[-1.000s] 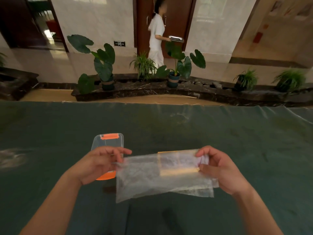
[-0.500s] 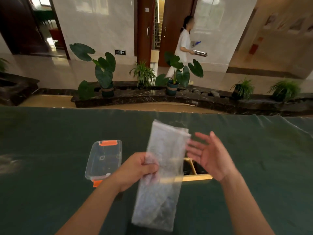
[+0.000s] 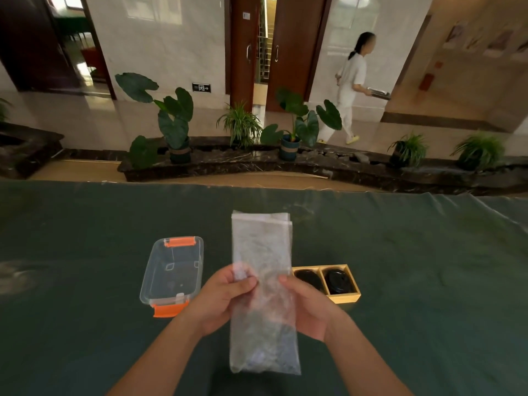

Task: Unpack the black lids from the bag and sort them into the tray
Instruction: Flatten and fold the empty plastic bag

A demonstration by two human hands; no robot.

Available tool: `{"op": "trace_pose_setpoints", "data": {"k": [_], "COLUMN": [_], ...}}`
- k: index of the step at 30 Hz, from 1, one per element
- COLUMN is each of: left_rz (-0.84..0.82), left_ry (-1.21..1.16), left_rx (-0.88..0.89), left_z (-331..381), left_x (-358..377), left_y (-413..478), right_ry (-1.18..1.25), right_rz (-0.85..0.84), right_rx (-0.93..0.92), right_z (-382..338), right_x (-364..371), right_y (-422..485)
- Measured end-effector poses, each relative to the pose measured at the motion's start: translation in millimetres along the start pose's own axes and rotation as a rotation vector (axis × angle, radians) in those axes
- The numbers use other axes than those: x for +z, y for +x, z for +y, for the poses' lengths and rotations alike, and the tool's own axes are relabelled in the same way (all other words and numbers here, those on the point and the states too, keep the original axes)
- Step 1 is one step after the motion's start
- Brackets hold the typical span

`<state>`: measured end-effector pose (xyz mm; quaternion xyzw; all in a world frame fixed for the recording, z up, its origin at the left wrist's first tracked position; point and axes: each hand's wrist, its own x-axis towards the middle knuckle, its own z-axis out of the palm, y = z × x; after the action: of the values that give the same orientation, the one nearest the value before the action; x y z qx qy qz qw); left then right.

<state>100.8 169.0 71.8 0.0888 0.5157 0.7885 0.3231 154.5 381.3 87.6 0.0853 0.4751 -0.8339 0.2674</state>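
Observation:
A clear, crinkled plastic bag (image 3: 263, 252) hangs upright and flat over the green table, and nothing dark shows inside it. My left hand (image 3: 221, 298) pinches its left edge near the middle. On the bag's right side, my right hand (image 3: 307, 304) holds it with the thumb on the front. Behind the bag to the right stands a small wooden tray (image 3: 344, 297) with two compartments in view. Black lids (image 3: 340, 280) lie in both compartments. The tray's left end is hidden by the bag.
A clear plastic box (image 3: 173, 270) with orange clasps stands open on the table left of my hands. A green cloth (image 3: 428, 267) covers the table. Beyond the far edge are potted plants and a person walking right.
The bag went from stretched sideways between both hands to hanging upright. My right hand let go half a second ago and now grips it again. The tray has come into view.

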Motion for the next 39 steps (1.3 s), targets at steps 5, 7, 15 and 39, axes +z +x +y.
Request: {"op": "trace_pose_setpoints", "data": {"k": [5, 7, 15, 39], "left_rz": [0.123, 0.174, 0.062, 0.038], "left_ry": [0.149, 0.318, 0.059, 0.150], "left_rx": [-0.032, -0.020, 0.120, -0.110], "left_z": [-2.2, -3.8, 28.6, -17.4], "left_x": [-8.8, -10.6, -8.7, 38.3], "left_y": [-2.0, -1.3, -15.4, 4.8], "right_ry": [-0.004, -0.069, -0.209, -0.176], "right_rz": [-0.021, 0.041, -0.001, 0.363], "right_rx": [-0.027, -0.045, -0.263, -0.500], "right_z": [4.8, 6.2, -20.6, 8.7], "right_x": [-2.4, -5.9, -0.7, -30.7], "right_y": [7.4, 9.9, -10.4, -43.9]}}
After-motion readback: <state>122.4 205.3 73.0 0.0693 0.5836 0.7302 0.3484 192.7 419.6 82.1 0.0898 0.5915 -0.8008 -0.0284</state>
